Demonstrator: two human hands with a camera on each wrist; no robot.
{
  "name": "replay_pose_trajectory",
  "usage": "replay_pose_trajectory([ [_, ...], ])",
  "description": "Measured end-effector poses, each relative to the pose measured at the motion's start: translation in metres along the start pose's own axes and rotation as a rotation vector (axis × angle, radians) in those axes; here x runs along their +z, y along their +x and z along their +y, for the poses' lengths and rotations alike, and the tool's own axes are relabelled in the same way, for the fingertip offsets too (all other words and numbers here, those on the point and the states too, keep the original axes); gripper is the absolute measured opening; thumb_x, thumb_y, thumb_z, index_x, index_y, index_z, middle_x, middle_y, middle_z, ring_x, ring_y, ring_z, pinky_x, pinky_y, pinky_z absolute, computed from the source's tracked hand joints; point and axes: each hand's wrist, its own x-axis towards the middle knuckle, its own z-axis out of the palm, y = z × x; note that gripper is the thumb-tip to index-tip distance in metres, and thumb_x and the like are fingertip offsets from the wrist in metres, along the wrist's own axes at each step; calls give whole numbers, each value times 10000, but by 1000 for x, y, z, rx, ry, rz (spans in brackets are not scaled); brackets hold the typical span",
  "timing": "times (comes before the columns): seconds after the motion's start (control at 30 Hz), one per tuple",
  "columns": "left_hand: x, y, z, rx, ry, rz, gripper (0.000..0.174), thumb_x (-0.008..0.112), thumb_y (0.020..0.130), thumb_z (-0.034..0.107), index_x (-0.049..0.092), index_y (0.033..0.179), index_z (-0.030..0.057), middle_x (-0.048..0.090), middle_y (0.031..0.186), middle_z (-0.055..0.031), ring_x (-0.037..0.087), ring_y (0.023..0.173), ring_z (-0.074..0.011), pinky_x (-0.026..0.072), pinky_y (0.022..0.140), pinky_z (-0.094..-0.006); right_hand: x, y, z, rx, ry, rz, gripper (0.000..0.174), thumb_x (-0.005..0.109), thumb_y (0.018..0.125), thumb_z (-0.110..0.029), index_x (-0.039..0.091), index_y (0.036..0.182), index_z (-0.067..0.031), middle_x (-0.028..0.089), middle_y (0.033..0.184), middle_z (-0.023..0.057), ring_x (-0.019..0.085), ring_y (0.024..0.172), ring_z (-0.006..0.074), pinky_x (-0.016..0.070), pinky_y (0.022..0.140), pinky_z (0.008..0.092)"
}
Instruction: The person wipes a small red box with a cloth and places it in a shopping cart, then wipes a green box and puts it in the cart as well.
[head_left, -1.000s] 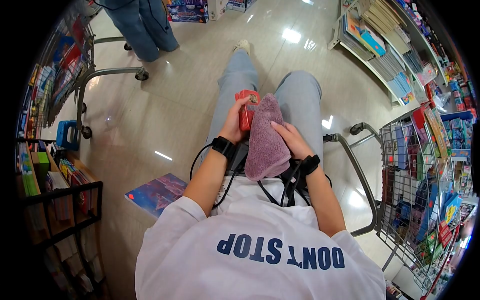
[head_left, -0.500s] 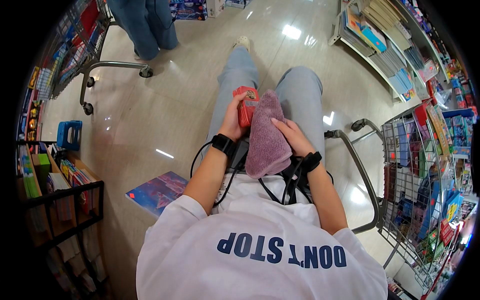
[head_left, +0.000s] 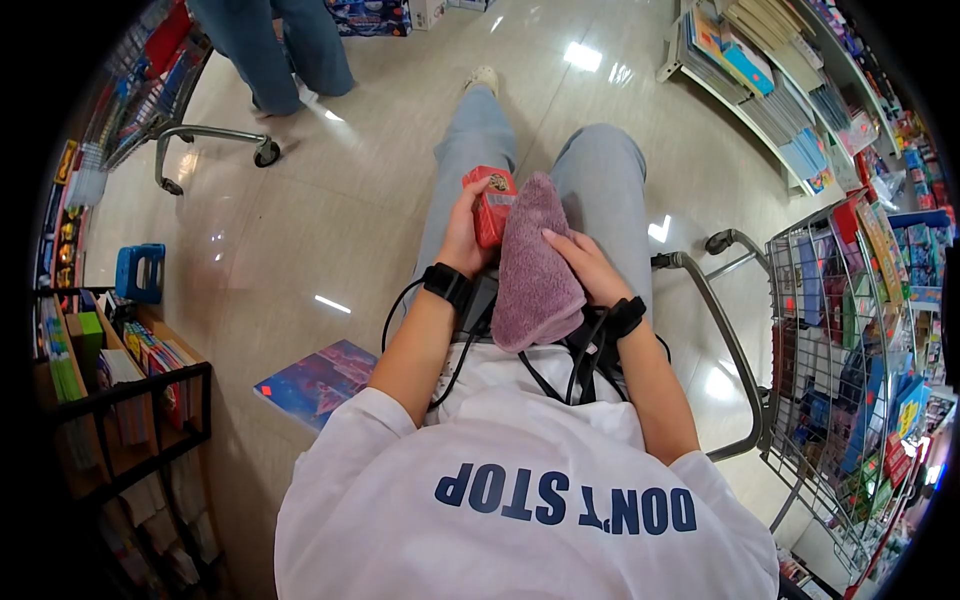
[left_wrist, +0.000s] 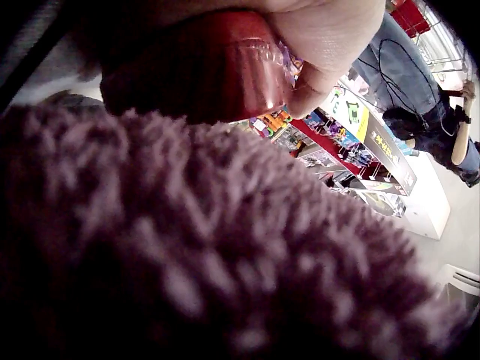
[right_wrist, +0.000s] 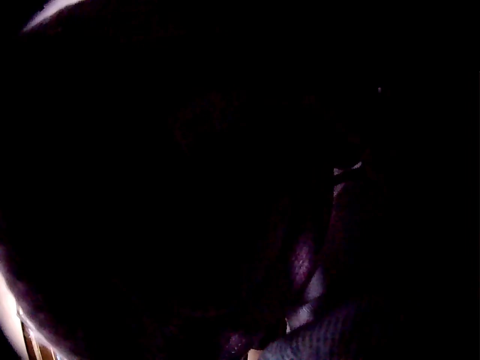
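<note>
My left hand [head_left: 460, 238] grips a small glossy red box [head_left: 496, 217] with a barcode and a dark printed picture on its upward face. In the left wrist view the fingers curl round the shiny red end of the box [left_wrist: 251, 64], right above fuzzy cloth. Beside it, my right hand [head_left: 592, 268] holds a folded purple towel [head_left: 535, 275] over the lap, thumb on top and the other fingers mostly hidden. The towel's narrow end points away from me, alongside the box. Nearly all of the right wrist view is dark, with a bit of purple towel [right_wrist: 301, 259] showing.
A loaded shopping cart [head_left: 820, 330] stands at the right, another [head_left: 150, 100] at the upper left near a person in jeans [head_left: 290, 50]. A blue booklet [head_left: 320, 382] lies on the floor. Book racks [head_left: 135, 400] are at left, shelves [head_left: 750, 90] at upper right.
The red box has tilted so its barcode face shows more. Both hands and the towel sit slightly higher in view. The far cart and the standing person have shifted.
</note>
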Motion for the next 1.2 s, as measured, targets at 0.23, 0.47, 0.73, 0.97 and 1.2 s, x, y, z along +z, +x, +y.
replay_pose_trajectory([
  [0.23,0,0,0,13,-8,-1,285,546,867,323,557,1010,77,633,937,-92,623,855,-226,498,796,-368,3,-3,-4,19,12,-8,474,586,900,-298,491,1214,44,602,1079,86,589,930,131,461,826,256],
  [0.47,1,0,0,0,-15,15,298,551,859,332,553,1013,76,632,943,-98,622,858,-235,497,800,-378,2,-1,-2,11,26,-21,470,586,900,-299,494,1209,42,603,1072,83,590,921,127,463,820,256],
  [0.73,5,-2,1,9,-3,14,310,546,856,345,546,1013,78,628,946,-102,618,865,-242,495,804,-386,0,1,1,9,11,-6,492,596,891,-316,496,1200,53,605,1061,91,593,909,129,468,809,258],
  [0.97,10,-6,2,37,10,28,320,535,859,352,545,1024,77,627,947,-105,617,868,-244,493,808,-390,-1,1,1,13,-3,1,499,597,888,-322,497,1197,57,606,1059,92,595,906,131,468,808,259],
  [1.2,6,-4,2,4,15,17,342,523,862,361,537,1043,71,621,979,-115,610,900,-247,485,832,-395,2,-2,-2,8,8,1,497,600,886,-320,500,1196,56,607,1056,94,595,909,132,468,809,257],
])
